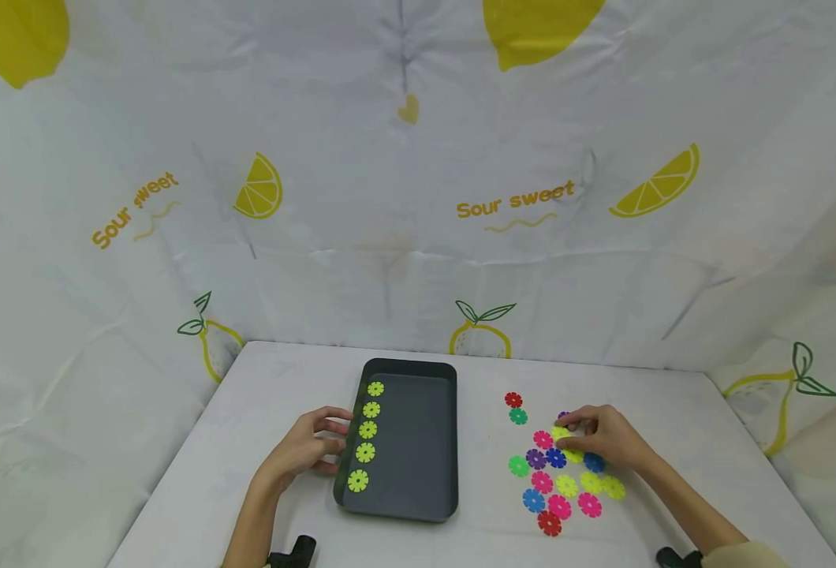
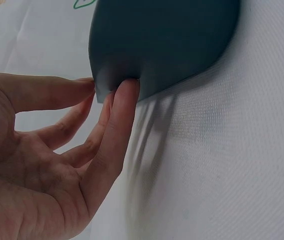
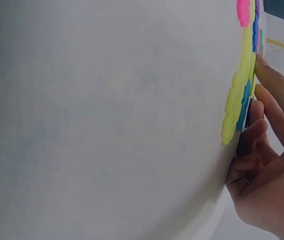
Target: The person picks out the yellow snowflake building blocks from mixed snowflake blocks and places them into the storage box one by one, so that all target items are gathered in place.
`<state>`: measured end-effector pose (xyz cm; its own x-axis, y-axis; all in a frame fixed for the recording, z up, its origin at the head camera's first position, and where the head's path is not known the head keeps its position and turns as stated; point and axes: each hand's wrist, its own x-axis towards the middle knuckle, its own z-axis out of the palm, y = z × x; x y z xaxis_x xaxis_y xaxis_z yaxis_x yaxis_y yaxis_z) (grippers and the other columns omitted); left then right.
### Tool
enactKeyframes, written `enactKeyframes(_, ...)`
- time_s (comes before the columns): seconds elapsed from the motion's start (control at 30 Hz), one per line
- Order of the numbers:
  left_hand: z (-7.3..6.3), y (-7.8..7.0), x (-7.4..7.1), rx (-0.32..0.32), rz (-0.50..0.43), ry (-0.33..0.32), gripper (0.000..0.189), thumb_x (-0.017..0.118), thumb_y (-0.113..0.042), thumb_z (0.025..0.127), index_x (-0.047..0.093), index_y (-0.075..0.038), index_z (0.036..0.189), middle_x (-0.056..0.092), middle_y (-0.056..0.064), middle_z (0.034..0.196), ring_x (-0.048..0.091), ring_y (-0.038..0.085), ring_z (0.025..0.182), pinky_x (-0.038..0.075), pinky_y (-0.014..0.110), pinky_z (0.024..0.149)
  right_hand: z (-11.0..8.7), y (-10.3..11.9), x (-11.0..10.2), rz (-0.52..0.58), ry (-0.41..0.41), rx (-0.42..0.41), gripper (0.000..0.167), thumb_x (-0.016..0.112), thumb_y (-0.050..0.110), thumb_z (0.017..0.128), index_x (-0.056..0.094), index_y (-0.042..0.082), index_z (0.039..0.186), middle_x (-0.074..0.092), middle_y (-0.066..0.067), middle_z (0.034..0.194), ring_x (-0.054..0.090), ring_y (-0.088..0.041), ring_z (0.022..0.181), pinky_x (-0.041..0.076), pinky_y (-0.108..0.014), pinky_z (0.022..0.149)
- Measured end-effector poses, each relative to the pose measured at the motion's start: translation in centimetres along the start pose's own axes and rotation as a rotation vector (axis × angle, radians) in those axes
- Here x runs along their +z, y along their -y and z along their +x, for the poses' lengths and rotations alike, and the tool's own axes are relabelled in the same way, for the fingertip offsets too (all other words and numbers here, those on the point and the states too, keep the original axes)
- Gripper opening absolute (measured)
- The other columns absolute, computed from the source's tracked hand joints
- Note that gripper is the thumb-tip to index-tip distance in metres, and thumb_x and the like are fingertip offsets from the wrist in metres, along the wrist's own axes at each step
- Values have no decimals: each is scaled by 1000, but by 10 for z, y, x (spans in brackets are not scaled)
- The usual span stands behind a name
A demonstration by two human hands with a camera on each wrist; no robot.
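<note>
A dark grey rectangular tray (image 1: 411,442) lies on the table with several yellow notched, flower-shaped discs (image 1: 367,430) in a column along its left side. My left hand (image 1: 303,443) rests its fingertips against the tray's left outer wall; in the left wrist view, thumb and fingers (image 2: 125,102) meet that wall near its edge. To the right of the tray, my right hand (image 1: 613,438) reaches over a scatter of discs, its thumb and index finger at either side of a yellow flower-shaped disc (image 1: 559,432). In the right wrist view these fingertips touch the yellow pieces (image 3: 238,80).
Around the right hand lie pink (image 1: 559,506), blue (image 1: 534,500), purple (image 1: 535,458), green (image 1: 519,466) and red (image 1: 549,523) discs, some overlapping. Another red disc (image 1: 513,400) and a green one (image 1: 518,416) sit farther back. A lemon-printed cloth (image 1: 361,292) hangs behind the white table (image 1: 297,379).
</note>
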<state>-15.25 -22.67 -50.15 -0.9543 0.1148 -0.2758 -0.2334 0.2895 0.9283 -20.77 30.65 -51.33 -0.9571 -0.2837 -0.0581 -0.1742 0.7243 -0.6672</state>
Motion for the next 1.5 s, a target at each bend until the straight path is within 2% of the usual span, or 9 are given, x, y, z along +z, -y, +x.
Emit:
enactKeyframes(0.2,0,0,0,2,5,-4,58,69,2,88,61,-6,145,67,20,128,72,24,97,67,41,71,2,-1,0,7,2,-16,37,92,28,86,82,8,115,68,-2,91,47,-10,67,39,-21,56)
enactKeyframes(0.47,0,-1,1,-4,4,-8,58,68,3,88,61,-5,145,67,20,128,72,23,96,66,41,70,3,0,2,3,4,-21,35,92,28,86,81,10,114,72,-4,101,52,-9,73,47,-20,62)
enactKeyframes(0.7,1,-1,1,-3,11,-13,58,68,3,88,61,-5,145,67,20,128,72,24,96,66,40,70,3,2,1,2,-8,-21,35,93,26,85,81,9,113,76,-5,102,59,-11,79,54,-18,68)
enactKeyframes(1.03,1,0,2,-10,14,-20,59,68,4,87,61,-6,145,68,20,129,71,24,96,66,40,69,5,0,-2,72,42,-21,38,93,25,85,79,5,115,78,-8,106,68,-13,82,60,-16,73)
enactKeyframes(1.5,0,0,3,-6,17,-19,59,68,4,87,61,-5,144,68,19,128,71,24,96,66,40,69,8,-8,-7,113,93,-74,35,90,23,89,79,3,115,74,-6,94,66,-9,79,60,-16,75)
